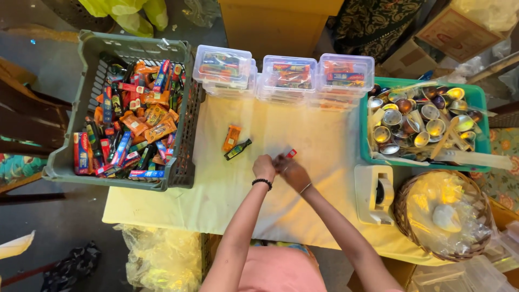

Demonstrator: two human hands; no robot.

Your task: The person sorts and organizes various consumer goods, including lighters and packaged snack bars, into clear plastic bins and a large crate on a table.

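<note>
My left hand (264, 165) and my right hand (291, 170) meet over the middle of the pale yellow cloth-covered table (319, 146). A small red packet (291, 153) pokes out at my right hand's fingertips; both hands seem to pinch it, though motion blur hides the grip. A little to the left on the cloth lie an orange sachet (231, 137) and a small dark green bottle (238, 150). A black beaded band sits on my left wrist.
A grey-green crate (65, 146) of mixed packets and small bottles stands at the left. Three clear lidded boxes (290, 75) line the far edge. At the right are a teal tray (476, 97) of small metal bowls, a white tape dispenser (376, 194) and a wicker basket (411, 189).
</note>
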